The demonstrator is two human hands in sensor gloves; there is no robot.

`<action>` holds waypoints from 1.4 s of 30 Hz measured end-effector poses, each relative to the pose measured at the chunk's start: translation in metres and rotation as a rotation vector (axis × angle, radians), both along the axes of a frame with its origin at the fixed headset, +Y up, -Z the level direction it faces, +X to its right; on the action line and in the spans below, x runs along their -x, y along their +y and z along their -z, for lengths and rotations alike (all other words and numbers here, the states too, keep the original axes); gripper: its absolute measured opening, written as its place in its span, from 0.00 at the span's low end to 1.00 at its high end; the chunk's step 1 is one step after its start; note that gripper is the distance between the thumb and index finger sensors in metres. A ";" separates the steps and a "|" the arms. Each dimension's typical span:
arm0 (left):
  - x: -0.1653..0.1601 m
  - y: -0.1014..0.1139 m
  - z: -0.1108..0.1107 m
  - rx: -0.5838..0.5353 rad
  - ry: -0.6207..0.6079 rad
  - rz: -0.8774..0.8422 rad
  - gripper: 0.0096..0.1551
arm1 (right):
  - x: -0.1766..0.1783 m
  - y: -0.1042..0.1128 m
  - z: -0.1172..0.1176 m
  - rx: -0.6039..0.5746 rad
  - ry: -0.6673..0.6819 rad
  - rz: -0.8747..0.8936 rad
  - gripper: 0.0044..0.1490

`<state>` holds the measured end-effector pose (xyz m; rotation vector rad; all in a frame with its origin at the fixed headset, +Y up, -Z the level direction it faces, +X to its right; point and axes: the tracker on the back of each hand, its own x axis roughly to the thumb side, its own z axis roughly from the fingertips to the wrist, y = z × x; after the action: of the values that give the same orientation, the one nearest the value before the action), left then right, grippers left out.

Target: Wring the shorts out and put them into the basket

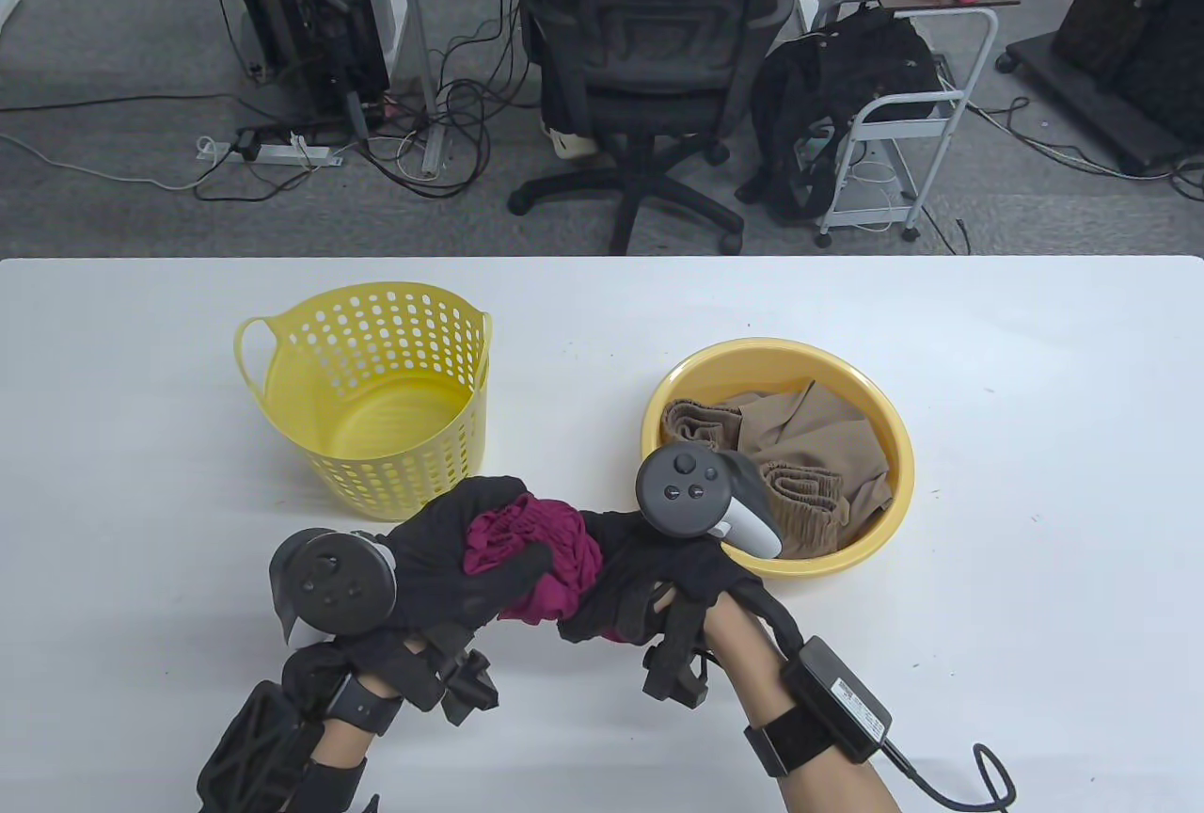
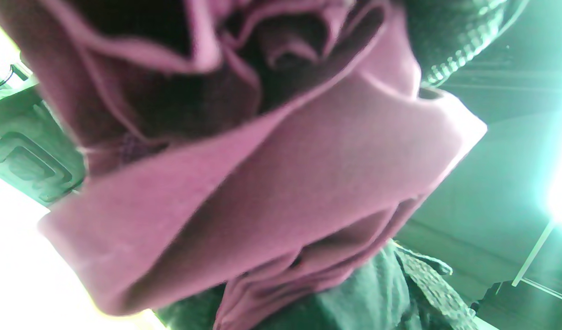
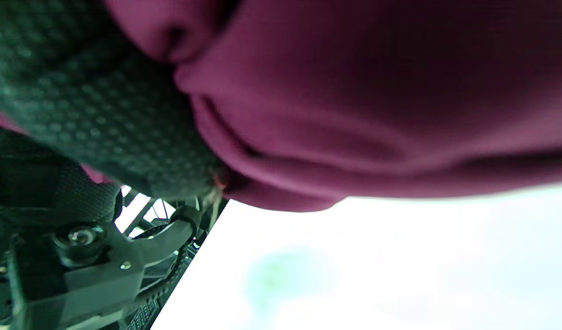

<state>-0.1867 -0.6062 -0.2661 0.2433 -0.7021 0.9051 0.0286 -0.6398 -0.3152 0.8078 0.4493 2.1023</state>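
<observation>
- Basket [image 1: 376, 399] stands left of the bowl [image 1: 875, 437] on the table [image 1: 1035, 474].
- Cloth [image 1: 809, 446] lies in the bowl.
- Shorts [image 1: 546, 559] sit between both, nearer the front.

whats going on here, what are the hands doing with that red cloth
A person in sensor gloves holds a bunched pair of maroon shorts between both hands, above the white table. The left hand and the right hand each grip one end, as if wringing it. The perforated yellow basket stands empty behind them. A yellow basin to the right holds tan shorts.
</observation>
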 end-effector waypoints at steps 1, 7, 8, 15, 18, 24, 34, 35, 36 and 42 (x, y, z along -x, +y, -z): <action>0.000 0.000 0.000 0.000 -0.001 0.002 0.38 | 0.000 0.000 0.000 -0.001 0.002 0.000 0.48; 0.000 0.001 0.001 -0.002 -0.002 0.018 0.38 | 0.000 -0.001 -0.001 0.002 0.006 0.005 0.49; 0.000 0.001 0.001 -0.004 -0.001 0.021 0.38 | -0.001 -0.001 -0.001 0.003 0.005 0.006 0.50; -0.001 0.006 0.001 -0.017 0.018 0.056 0.37 | -0.005 -0.003 -0.007 -0.006 -0.015 0.018 0.55; -0.001 0.010 0.000 -0.025 0.029 0.075 0.37 | -0.006 -0.002 -0.012 -0.030 -0.030 0.013 0.58; -0.001 0.019 -0.003 -0.036 0.051 0.121 0.36 | -0.009 -0.002 -0.021 -0.104 -0.045 -0.012 0.65; 0.003 0.029 -0.009 -0.052 0.076 0.166 0.36 | -0.021 0.000 -0.028 -0.194 -0.055 -0.017 0.64; 0.003 0.030 -0.010 -0.053 0.079 0.169 0.36 | -0.022 0.000 -0.028 -0.201 -0.062 -0.017 0.64; 0.004 0.031 -0.010 -0.055 0.084 0.173 0.36 | -0.023 -0.001 -0.030 -0.208 -0.070 -0.019 0.64; 0.009 0.036 -0.009 -0.063 0.103 0.190 0.37 | -0.027 -0.008 -0.035 -0.298 -0.101 -0.114 0.64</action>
<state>-0.1955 -0.5704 -0.2572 0.2725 -0.6475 0.6853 0.0556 -0.6478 -0.2804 0.8557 0.1305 2.3389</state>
